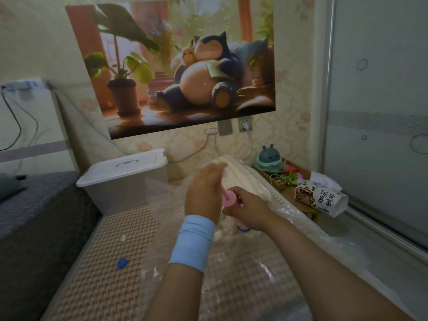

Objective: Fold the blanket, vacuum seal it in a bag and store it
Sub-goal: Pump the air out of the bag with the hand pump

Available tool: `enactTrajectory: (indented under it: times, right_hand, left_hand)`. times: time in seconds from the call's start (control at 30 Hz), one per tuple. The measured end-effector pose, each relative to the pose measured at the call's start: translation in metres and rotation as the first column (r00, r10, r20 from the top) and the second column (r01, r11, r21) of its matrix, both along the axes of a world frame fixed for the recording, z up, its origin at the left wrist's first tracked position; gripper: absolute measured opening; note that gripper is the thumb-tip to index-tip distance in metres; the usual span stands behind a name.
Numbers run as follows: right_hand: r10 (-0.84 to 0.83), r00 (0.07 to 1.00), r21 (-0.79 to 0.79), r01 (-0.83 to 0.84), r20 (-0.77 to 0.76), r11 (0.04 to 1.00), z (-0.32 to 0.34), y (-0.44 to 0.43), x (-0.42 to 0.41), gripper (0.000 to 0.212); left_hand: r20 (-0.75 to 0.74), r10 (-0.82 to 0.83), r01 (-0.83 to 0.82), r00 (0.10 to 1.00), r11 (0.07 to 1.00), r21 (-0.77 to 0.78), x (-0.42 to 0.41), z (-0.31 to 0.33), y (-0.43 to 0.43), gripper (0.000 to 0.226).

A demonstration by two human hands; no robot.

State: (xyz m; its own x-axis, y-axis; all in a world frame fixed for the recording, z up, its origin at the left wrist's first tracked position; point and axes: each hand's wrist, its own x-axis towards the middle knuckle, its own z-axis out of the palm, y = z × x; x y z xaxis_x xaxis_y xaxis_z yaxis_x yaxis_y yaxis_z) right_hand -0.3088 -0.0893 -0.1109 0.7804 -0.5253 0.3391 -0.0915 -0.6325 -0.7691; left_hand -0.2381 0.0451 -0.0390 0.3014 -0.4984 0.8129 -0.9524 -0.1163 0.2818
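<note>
On my feed both hands meet over the far half of the woven bed mat (111,239). The right hand (245,209) is wrapped round the barrel of a pink hand pump (230,198), which stands upright with its foot on the vacuum bag (301,225). I see a bit of blue at that foot, but cannot tell what it is. The left hand (203,188), with a pale blue wristband (194,242) below it, is raised above the barrel. Its fingertips are smeared with blur, yet the fingers look curled round the pump's thin pink rod.

The blanket (240,174) lies inside the bag toward the mat's far right corner, just behind the hands. It is cream-white, folded into a thick bundle, with a ribbed, knitted-looking surface and a row of small bumps along its right edge. The bag is clear, glossy and wrinkled. It covers the right side of the mat from the near edge to the blanket, and the mat's pattern shows through it.

A clear storage box (125,179) with a white lid stands at the mat's far left corner, against the wall. A small blue cap (122,263) lies on the bare mat left of the bag, and a small white piece (123,238) lies a little beyond it. A tissue pack (322,198) sits off the mat's right edge on a low wooden shelf (289,193).
</note>
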Motion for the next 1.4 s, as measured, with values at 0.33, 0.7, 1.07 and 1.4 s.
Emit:
enactTrajectory:
  times: [0.33,0.7,1.07,1.4]
  right_hand:
    - [-0.014,1.000,0.044,0.012,0.024,0.999,0.001,-0.005,-0.005,0.034]
    - [-0.010,1.000,0.029,0.010,-0.004,1.000,0.003,0.004,-0.003,0.037]
    - [-0.001,1.000,0.035,0.001,0.007,0.999,0.000,-0.003,-0.003,0.034]
    - [-0.008,1.000,0.029,0.008,0.022,1.000,0.002,-0.004,-0.003,0.032]
  left_hand:
    - [0.267,0.092,-0.025,0.959,0.970,-0.244,-0.006,0.035,0.008,0.028]
    - [-0.040,0.045,-0.026,0.998,0.928,0.373,0.001,-0.021,-0.014,0.027]
    - [0.137,0.056,-0.037,0.989,0.989,-0.141,0.002,0.004,-0.008,0.037]
    - [0.255,0.170,-0.086,0.952,0.947,-0.309,-0.007,0.035,0.006,0.029]
